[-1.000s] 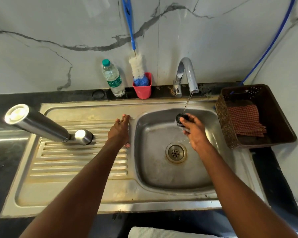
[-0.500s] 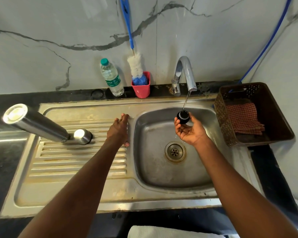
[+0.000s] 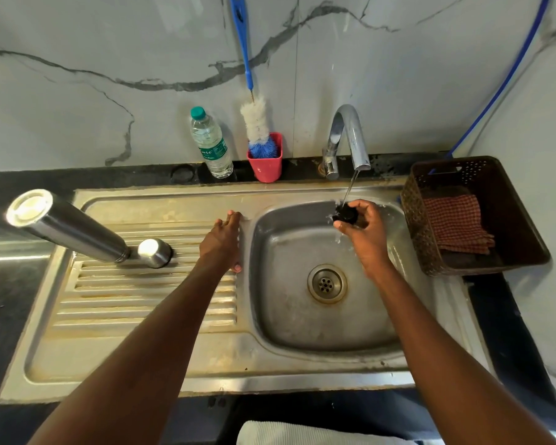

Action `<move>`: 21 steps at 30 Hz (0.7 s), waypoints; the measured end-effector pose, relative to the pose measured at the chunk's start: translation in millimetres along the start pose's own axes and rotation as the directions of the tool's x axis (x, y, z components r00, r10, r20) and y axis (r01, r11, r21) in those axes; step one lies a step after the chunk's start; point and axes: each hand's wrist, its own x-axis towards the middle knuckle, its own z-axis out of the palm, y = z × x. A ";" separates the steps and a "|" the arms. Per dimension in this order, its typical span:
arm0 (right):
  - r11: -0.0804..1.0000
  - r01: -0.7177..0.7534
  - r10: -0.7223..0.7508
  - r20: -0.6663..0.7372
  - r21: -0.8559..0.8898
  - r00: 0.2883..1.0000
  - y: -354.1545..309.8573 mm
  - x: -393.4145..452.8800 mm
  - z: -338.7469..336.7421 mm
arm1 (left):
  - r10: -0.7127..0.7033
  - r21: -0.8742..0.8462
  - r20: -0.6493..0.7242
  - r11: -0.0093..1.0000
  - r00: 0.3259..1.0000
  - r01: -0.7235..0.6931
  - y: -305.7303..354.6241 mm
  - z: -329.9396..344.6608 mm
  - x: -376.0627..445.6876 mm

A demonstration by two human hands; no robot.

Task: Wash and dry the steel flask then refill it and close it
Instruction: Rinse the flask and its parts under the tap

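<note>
The steel flask (image 3: 68,227) stands upside down on the ribbed drainboard (image 3: 148,303), mouth down, tilted in this wide view. Its steel outer cap (image 3: 154,252) sits right beside the mouth. My right hand (image 3: 365,232) holds the small black inner stopper (image 3: 345,214) under a thin stream of water from the tap (image 3: 350,139), over the sink basin (image 3: 302,316). My left hand (image 3: 223,242) rests flat on the ridge between drainboard and basin, holding nothing.
Against the marble wall stand a plastic water bottle (image 3: 211,144) and a red cup (image 3: 266,163) holding a blue-handled bottle brush (image 3: 254,122). A brown basket (image 3: 475,216) with a red checked cloth (image 3: 456,223) sits right of the sink. A white towel (image 3: 302,435) lies at the bottom edge.
My right hand has turned over, from palm up with the stopper on the fingertips to gripping it from the side under the stream. The left hand stays put.
</note>
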 end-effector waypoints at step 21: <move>0.996 -0.071 0.066 0.095 0.051 0.993 -20.5 11.7 13.1 | -0.037 -0.039 0.010 0.999 0.999 0.038 0.1 -1.3 0.3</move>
